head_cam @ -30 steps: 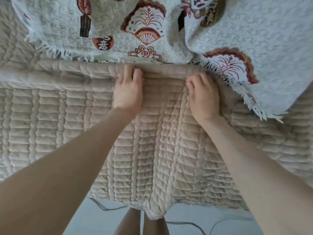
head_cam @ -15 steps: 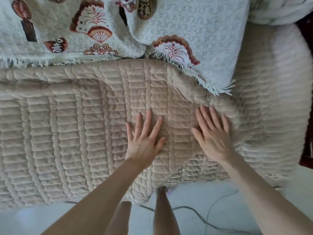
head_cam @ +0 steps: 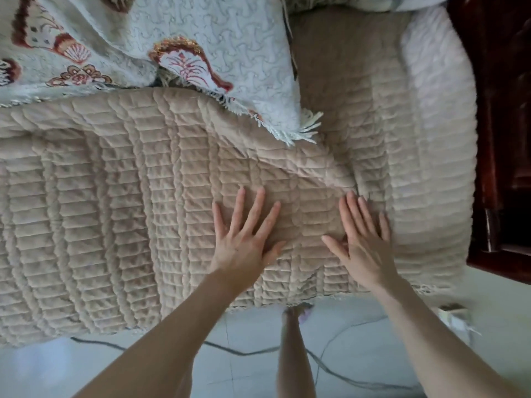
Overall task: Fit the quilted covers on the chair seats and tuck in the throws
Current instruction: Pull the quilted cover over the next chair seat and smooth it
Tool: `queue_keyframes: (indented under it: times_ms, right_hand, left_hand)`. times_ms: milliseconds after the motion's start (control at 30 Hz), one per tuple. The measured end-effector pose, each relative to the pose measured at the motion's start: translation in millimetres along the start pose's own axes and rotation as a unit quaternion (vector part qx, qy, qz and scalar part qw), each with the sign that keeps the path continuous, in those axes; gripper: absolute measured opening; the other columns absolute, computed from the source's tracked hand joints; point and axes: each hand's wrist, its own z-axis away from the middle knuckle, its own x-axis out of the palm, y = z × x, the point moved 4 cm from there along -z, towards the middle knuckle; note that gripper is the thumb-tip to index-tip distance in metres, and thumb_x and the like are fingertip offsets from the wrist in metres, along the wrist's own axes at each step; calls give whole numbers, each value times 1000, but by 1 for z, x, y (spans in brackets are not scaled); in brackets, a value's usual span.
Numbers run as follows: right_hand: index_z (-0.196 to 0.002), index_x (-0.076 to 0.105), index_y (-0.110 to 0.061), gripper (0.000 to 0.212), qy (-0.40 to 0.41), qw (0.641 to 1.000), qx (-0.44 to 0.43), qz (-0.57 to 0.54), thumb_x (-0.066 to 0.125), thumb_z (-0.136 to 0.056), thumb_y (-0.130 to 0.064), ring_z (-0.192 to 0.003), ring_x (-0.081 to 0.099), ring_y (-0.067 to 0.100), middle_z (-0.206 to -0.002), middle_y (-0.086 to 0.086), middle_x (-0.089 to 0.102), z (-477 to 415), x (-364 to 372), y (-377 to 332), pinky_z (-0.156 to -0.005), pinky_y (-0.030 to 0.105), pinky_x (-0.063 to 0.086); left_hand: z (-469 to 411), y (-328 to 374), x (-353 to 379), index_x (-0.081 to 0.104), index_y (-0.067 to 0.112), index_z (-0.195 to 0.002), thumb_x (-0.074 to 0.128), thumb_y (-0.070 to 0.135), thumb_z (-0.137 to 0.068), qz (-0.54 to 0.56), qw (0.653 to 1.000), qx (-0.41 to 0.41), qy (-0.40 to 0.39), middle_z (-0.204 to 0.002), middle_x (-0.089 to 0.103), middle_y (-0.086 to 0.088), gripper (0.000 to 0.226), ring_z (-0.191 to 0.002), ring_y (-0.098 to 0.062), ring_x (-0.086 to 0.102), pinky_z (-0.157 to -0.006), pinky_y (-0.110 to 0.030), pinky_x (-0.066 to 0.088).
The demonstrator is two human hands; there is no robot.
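Quilted cover [head_cam: 115, 214] is lying mid-frame; left hand [head_cam: 244, 239] and right hand [head_cam: 363, 245], fingers spread flat, are pressing it, apparently smoothing wrinkles.

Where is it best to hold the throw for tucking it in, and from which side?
Pinch the throw by its fringed corner, coming from the right: it lies loose on top of the cover, pointing that way, nearest the right hand.

throw [head_cam: 230, 53]: cut off by top and left edges
quilted cover [head_cam: 100, 211]: runs off the left edge
dark wood furniture [head_cam: 502, 139]: cut by right edge
white object [head_cam: 457, 317]: blurred, unidentifiable
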Motion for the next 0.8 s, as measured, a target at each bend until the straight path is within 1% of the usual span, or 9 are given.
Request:
queue_keyframes:
  times_ms: [100, 267, 367, 433, 500, 567, 667, 733, 800]
  right_hand:
    - [-154, 19, -18, 82, 4, 999, -32, 0, 19, -92, -71, -147, 15, 19, -160, -2, 15, 12, 1, 36, -115, 40, 11]
    - [-153, 24, -8, 86, 21, 999, -26, -24, 38, -88, -65, -147, 18, 19, -161, 8, 16, 21, -6, 92, -117, 37, 17]
    - [-138, 49, -5, 60, 62, 993, -96, -36, 56, -92, -42, -143, 27, 19, -155, 7, 33, 22, -8, 116, -115, 38, 23]
    - [-112, 64, -3, 31, 111, 984, -115, -82, 70, -86, -19, -137, 38, 22, -145, 10, 47, 16, -9, 120, -109, 40, 29]
    - [-88, 64, -6, 4, 147, 976, -129, -100, 66, -87, -9, -132, 46, 25, -138, 11, 55, 12, -8, 120, -103, 44, 35]
    - [-80, 60, -7, 11, 164, 971, -143, -95, 56, -90, -8, -131, 49, 26, -135, 12, 58, 11, -5, 118, -101, 46, 38]
    - [-81, 60, -4, 8, 176, 972, -126, -91, 60, -87, 2, -131, 49, 28, -135, 13, 58, 11, -7, 133, -101, 48, 39]
    - [-83, 61, -3, 9, 180, 974, -106, -91, 62, -85, 6, -129, 51, 29, -133, 14, 59, 8, -11, 146, -101, 47, 40]
    - [-85, 62, -3, 7, 179, 972, -100, -111, 56, -88, -3, -129, 51, 27, -132, 12, 60, 6, -18, 150, -101, 45, 39]
  left_hand:
    - [-1, 43, 10, 24, 25, -151, 36, 58, -90, -12, 999, 51, -9, -160, 18, -9, 70, -147, -34, 14, -109, -71, 12]
    - [-10, 91, 26, 32, 24, -146, 41, 53, -88, -23, 996, 82, 0, -158, 18, -8, 65, -146, -29, 15, -111, -67, 9]
    - [-25, 99, 32, 45, 16, -124, 59, 40, -88, -9, 999, 45, 21, -150, 31, -9, 45, -143, -29, 24, -108, -69, 13]
    - [-33, 104, 34, 47, 16, -112, 54, 36, -89, -17, 999, 35, 36, -141, 36, -10, 31, -139, -31, 28, -108, -72, 13]
    - [-36, 107, 37, 49, 16, -103, 69, 24, -85, -18, 998, 31, 47, -135, 39, -12, 28, -137, -34, 29, -106, -72, 10]
    - [-37, 108, 37, 50, 16, -98, 83, 9, -71, -11, 998, 16, 58, -132, 41, -14, 43, -136, -36, 31, -105, -73, 11]
    - [-43, 123, 30, 47, 16, -97, 85, -2, -65, 11, 998, 7, 68, -130, 43, -13, 53, -136, -37, 32, -105, -75, 18]
    - [-55, 132, 29, 47, 16, -99, 83, -1, -68, 15, 998, 2, 60, -132, 42, -11, 50, -136, -35, 32, -103, -76, 20]
    - [-63, 139, 29, 50, 15, -99, 73, 16, -82, 7, 999, -16, 42, -131, 41, -10, 29, -135, -34, 32, -102, -77, 19]
